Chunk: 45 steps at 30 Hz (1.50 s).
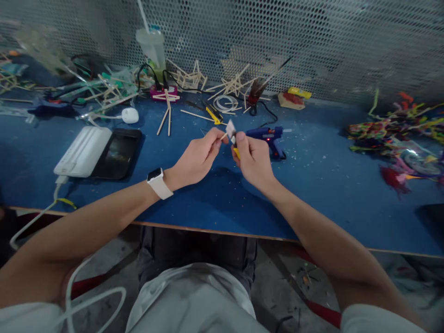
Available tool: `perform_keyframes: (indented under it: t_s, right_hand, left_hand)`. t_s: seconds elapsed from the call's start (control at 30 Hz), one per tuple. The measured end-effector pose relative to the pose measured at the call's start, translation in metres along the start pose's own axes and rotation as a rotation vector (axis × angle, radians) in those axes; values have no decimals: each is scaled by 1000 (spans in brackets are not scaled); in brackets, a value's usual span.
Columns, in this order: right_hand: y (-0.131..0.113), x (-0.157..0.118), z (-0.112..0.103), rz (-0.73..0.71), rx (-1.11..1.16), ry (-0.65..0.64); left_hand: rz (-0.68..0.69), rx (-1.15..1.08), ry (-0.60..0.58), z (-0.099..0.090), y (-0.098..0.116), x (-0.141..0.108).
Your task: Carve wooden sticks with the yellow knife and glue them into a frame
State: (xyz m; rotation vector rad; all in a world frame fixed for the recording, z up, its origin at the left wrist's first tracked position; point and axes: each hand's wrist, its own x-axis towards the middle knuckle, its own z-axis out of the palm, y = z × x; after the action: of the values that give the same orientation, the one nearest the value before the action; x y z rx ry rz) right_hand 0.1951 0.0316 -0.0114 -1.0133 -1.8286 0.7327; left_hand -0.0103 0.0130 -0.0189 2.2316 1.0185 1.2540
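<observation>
My left hand (pixel 199 157), with a white watch on its wrist, pinches a thin wooden stick (pixel 225 136) over the blue table (pixel 215 203). Close beside it, my right hand (pixel 255 159) is closed around a yellow and black cutter (pixel 237 151). The cutter's wide pale blade (pixel 231 129) points up and meets or nearly meets the stick; exact contact is too small to tell. A blue glue gun (pixel 268 136) with a red light lies just behind my right hand.
A second yellow cutter (pixel 213 113), stick structures (pixel 234 85) and a cup (pixel 152 46) stand along the mesh panel (pixel 243 27). A white power bank (pixel 83 150) and black phone (pixel 116 152) lie left. Colourful craft pieces (pixel 398 134) lie right.
</observation>
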Motion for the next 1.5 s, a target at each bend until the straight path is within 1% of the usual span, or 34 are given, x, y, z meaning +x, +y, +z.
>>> perform_keyframes:
  t_s: [0.07,0.13,0.27,0.43,0.67,0.87,1.0,1.07,1.13,1.27,1.33,1.5]
  right_hand:
    - [-1,-2,2,-44,-39,-69]
    - [-1,-3,4,-60,-47,-107]
    - [-1,-5,4,-8,6,-122]
    - [1,-4,4,49,77,-145]
    - [1,-2,3,48,84,-142]
    - [3,-2,4,68,73,-135]
    - [1,-3,4,95,85,-81]
    - [0,-2,3,74,60,-67]
    - [-1,-2,3,36,21,-85]
    - [0,-2,2,-6,1,-138]
    - [1,-2,2,-5,16,-143]
    - [1,-2,2,35,39,-147]
  left_hand:
    - [-5,-13,5,1,-3,-1]
    - [-14,-24,4,2,-4,-1]
    - [-3,-18,1,1,-3,-1]
    - [34,-33,-67,-1,-5,1]
    - [48,33,-52,1,-14,2]
    - [49,31,-39,1,-15,2]
    - [18,11,-33,1,-14,1]
    - [7,-8,-15,1,-12,1]
    - [-1,-37,-9,0,-10,0]
    - [3,-66,-61,-2,-7,0]
    - [15,-54,-72,-2,-7,1]
    - [35,-24,-53,-1,-9,2]
